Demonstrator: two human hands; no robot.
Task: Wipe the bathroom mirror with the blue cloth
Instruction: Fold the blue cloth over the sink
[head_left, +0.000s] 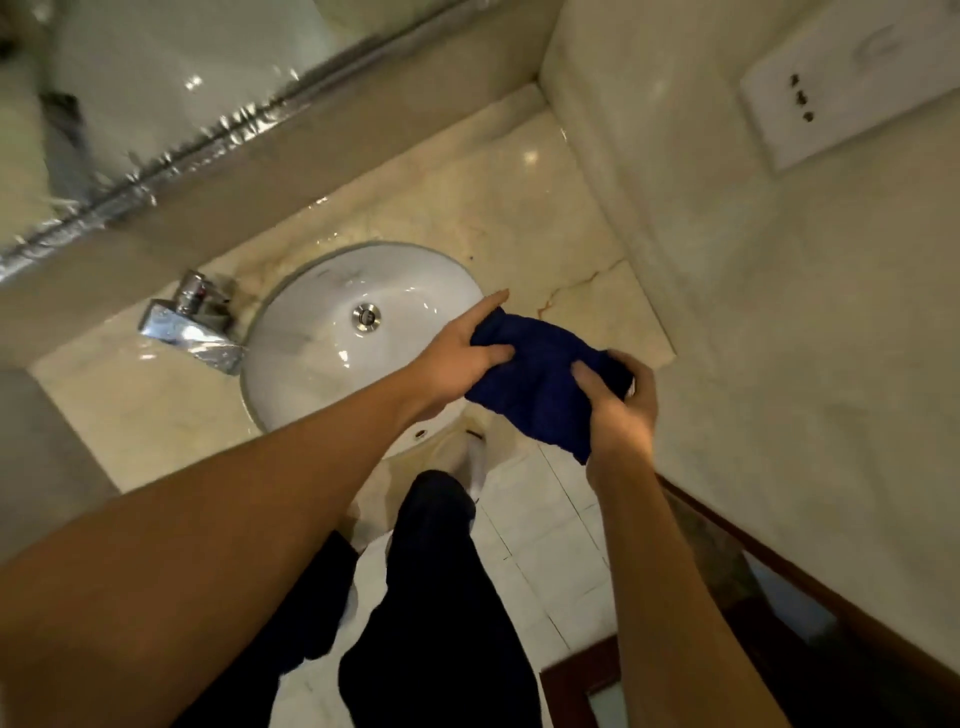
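A dark blue cloth (540, 379) is bunched up between both hands, just right of the sink and above the counter's front edge. My left hand (457, 358) grips its left end with fingers curled into the fabric. My right hand (618, 405) clutches its right end, and a corner hangs down below that hand. The bathroom mirror (156, 78) fills the upper left, bordered by a silvery frame (171, 161), well away from both hands.
A white oval sink (311, 358) with a metal drain (366, 317) is set in a beige marble counter (493, 218). A chrome tap (192, 325) stands at its left. On the right wall is a white socket plate (852, 78). My dark-trousered legs stand on white floor tiles.
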